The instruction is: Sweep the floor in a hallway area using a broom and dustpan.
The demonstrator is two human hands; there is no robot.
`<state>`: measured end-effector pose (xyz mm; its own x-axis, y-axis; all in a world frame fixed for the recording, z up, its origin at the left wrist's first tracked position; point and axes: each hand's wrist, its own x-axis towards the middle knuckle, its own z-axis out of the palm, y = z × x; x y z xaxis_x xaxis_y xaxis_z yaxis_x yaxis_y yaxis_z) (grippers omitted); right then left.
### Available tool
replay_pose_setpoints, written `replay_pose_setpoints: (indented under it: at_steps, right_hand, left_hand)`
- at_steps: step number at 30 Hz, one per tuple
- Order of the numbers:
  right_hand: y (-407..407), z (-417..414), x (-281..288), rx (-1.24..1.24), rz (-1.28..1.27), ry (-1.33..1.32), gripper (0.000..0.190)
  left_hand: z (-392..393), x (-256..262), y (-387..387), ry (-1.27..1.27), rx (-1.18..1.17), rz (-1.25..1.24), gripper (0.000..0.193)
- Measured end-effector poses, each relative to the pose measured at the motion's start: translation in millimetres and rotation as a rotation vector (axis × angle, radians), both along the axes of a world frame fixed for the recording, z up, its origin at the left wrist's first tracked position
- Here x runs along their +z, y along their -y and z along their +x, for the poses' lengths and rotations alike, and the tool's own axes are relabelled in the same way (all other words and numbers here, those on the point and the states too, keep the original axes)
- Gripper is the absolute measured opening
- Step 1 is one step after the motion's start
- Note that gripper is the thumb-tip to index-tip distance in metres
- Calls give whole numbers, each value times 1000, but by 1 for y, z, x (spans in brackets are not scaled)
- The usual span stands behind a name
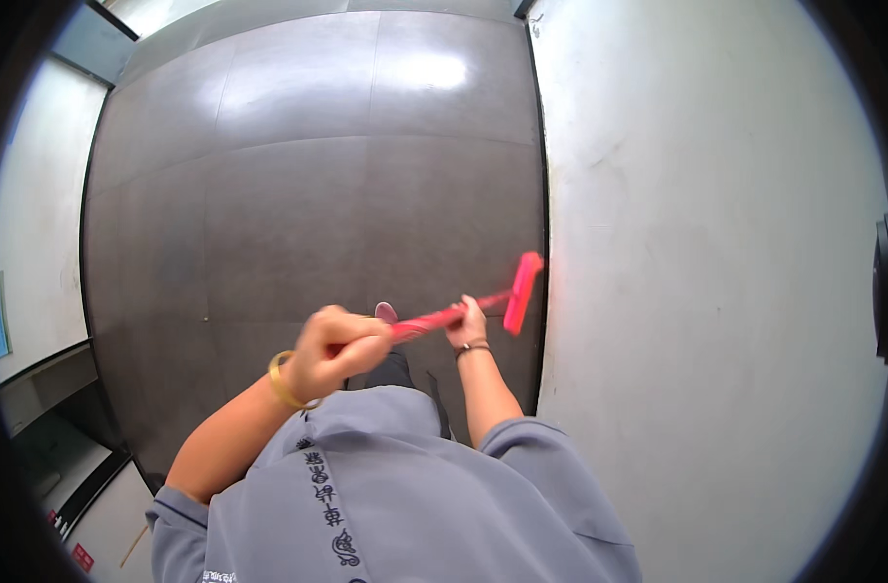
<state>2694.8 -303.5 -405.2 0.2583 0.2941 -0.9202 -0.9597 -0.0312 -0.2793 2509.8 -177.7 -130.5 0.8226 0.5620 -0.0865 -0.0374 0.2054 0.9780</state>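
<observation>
A broom with a red handle (423, 325) slants across in front of my body, and both hands grip it. My left hand (342, 341), a yellow bangle at its wrist, is closed around the upper end. Farther down the handle, my right hand (467, 323) wraps the shaft; a dark band circles that wrist. The pink-red broom head (523, 293) is slightly blurred and appears close to the foot of the right wall. Whether it touches the floor, I cannot tell.
Large grey-brown tiles cover the floor (291, 218). A white wall (692, 291) with black skirting runs along the right. Another white wall (47, 218) stands at left, above a low shelf unit (72, 466). One shoe (386, 312) shows below the handle.
</observation>
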Motion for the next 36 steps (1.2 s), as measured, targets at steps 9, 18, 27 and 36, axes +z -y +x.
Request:
replay_pose_setpoints:
  at_steps: [9, 18, 27, 36]
  right_hand:
    - [-161, -220, 81, 782, 170, -63, 18]
    - [-184, -359, 135, 1067, 297, -392, 21]
    - [-182, -285, 119, 829, 84, -214, 21]
    - [-204, -382, 113, 1058, 198, -512, 18]
  left_hand:
    - [-166, 108, -10, 28, 655, 321, 33]
    - [-236, 163, 1, -83, 418, 538, 30]
    - [-278, 123, -41, 336, 531, 221, 35]
    - [-324, 137, -45, -40, 632, 283, 30]
